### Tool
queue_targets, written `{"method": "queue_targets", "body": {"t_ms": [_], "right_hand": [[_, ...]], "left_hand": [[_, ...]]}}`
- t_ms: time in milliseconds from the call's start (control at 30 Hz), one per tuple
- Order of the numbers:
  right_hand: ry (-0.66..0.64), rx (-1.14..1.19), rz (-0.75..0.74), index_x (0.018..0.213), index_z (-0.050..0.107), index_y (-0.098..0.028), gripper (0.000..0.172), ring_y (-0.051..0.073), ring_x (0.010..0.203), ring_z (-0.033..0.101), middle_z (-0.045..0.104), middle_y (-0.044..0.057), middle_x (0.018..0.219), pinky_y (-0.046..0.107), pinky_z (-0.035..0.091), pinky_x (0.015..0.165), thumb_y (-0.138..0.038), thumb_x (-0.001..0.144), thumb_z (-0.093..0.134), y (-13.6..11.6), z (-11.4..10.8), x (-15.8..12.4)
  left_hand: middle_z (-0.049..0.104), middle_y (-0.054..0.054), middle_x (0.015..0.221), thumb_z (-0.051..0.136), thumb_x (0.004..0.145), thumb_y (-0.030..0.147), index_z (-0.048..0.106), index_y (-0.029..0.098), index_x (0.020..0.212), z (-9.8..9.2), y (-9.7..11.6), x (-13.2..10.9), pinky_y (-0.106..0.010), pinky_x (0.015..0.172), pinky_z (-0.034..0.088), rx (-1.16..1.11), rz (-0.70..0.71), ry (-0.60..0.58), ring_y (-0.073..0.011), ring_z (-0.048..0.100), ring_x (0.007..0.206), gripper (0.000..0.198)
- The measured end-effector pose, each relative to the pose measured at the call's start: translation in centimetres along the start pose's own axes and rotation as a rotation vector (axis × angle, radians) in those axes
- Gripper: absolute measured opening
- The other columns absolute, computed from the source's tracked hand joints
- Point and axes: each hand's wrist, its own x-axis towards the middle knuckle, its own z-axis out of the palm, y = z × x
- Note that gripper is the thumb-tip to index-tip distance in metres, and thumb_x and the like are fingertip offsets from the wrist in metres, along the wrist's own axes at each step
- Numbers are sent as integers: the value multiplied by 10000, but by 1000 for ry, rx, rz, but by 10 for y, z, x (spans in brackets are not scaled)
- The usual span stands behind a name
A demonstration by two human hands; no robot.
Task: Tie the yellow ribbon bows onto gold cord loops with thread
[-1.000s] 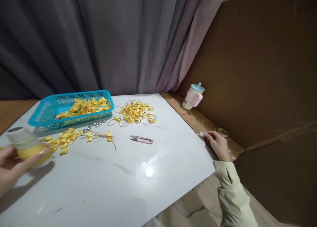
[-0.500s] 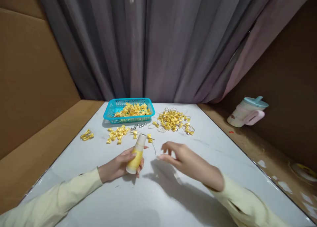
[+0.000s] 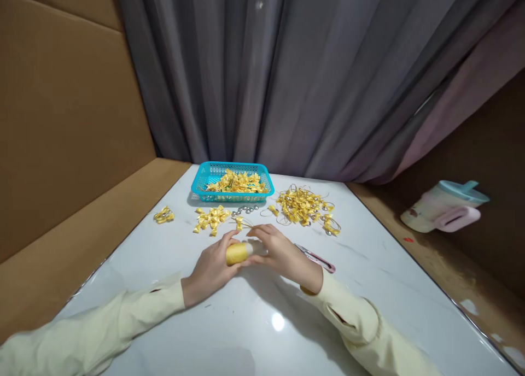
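Observation:
A spool of yellow thread [image 3: 237, 253] lies sideways between my hands, its white end pointing right. My left hand [image 3: 213, 266] is closed around the yellow part. The fingers of my right hand [image 3: 279, 250] curl around the white end, which they partly hide. Just beyond my fingertips are a yellow bow [image 3: 239, 223] and thin cord ends. Behind my right wrist, a pink-handled cutting tool [image 3: 318, 258] rests on the white table [image 3: 254, 338].
A blue basket [image 3: 197, 193] at the back holds yellow bows. Loose bows [image 3: 211, 218], silver beads [image 3: 246, 210] and a pile of bows on cords [image 3: 301, 204] lie before it. A small bundle [image 3: 164, 215] sits at left. A lidded cup [image 3: 426, 209] stands off the right side.
My right hand has moved left onto the spool's white end. The spool has tipped from near upright to sideways. The pink-handled tool has come into view, and the camera view has shifted left.

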Motion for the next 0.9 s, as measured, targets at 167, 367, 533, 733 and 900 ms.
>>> {"method": "queue_targets", "body": {"t_ms": [167, 367, 533, 733, 900], "right_hand": [[69, -173, -147, 1134, 553, -167, 425, 304, 1197, 392, 545, 111, 1214, 450, 357, 949, -355, 779, 692, -8, 10, -1], [162, -204, -189, 1171, 576, -274, 303, 308, 1309, 262, 587, 40, 1206, 514, 190, 984, -172, 887, 549, -8, 20, -3], [271, 95, -88, 927, 678, -243, 127, 265, 1198, 430, 676, 17, 1035, 438, 250, 914, -168, 847, 615, -5, 29, -2], [461, 400, 29, 718, 613, -199, 128, 231, 1046, 545, 689, 12, 829, 425, 257, 904, -133, 824, 585, -6, 38, 0], [479, 594, 149, 708, 582, -188, 169, 219, 976, 577, 665, 54, 852, 366, 379, 845, -276, 848, 548, -2, 24, 2]], "left_hand": [[576, -105, 1167, 621, 705, 181, 353, 195, 1245, 0, -2, 1, -339, 868, 447, -150, 59, -40, -249, 575, 1043, 603], [612, -102, 1112, 556, 716, 121, 319, 169, 1265, -1, -3, 1, -342, 898, 442, -180, 110, -37, -233, 588, 1029, 600], [649, -95, 1076, 573, 749, 183, 305, 164, 1267, -2, 1, -1, -335, 873, 450, -202, 114, -24, -224, 619, 981, 584], [637, -101, 1142, 655, 738, 307, 326, 180, 1273, -3, -1, -2, -384, 955, 387, -172, 87, -30, -250, 567, 1079, 640], [657, -79, 1085, 658, 746, 400, 399, 201, 1235, -1, -2, -1, -424, 935, 375, -106, 60, -36, -282, 542, 1066, 588]]}}
